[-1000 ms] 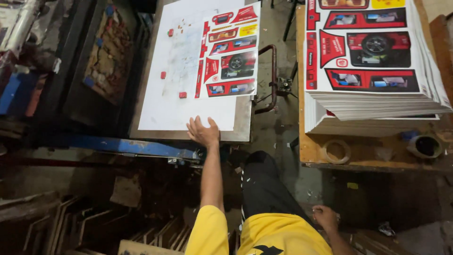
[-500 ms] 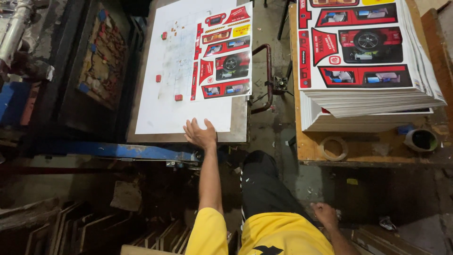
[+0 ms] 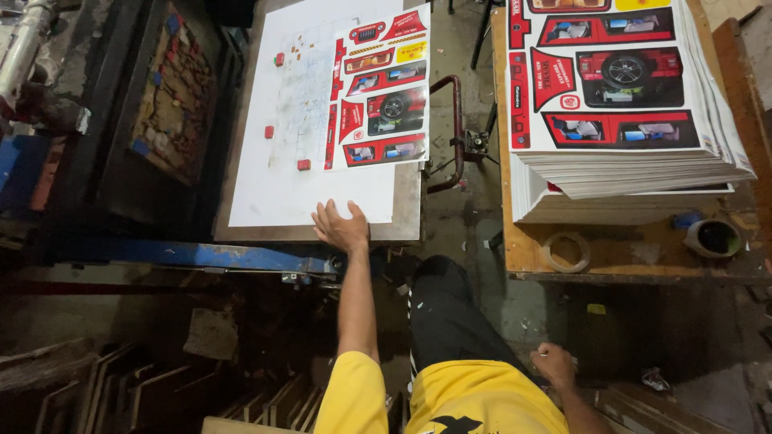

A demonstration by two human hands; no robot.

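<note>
Nearest, low on the right, the right hand (image 3: 555, 363) was held down by the thigh, its fingers loosely curled; whether anything was pinched in them could not be told. It lay well apart from every sheet.

Farther out, the left hand (image 3: 341, 227) was stretched forward with fingers spread open and flat, gripping nothing, its fingertips resting on the near edge of the white backing sheet (image 3: 273, 185) that covered the press plate (image 3: 410, 205).

Beyond that hand, and slightly to its right, the printed red sheet (image 3: 378, 96) was seen lying flat on the far right part of the white sheet, its long axis running from near to far, its near edge just past the fingertips. The left hand was plainly the nearer of the two to it.

Three small red blocks (image 3: 304, 164) were set to the left of the print.

Far to the right, a stack of like printed sheets (image 3: 619, 104) was piled on a wooden counter (image 3: 627, 257), with a tape roll (image 3: 566, 251) near its front edge.
</note>
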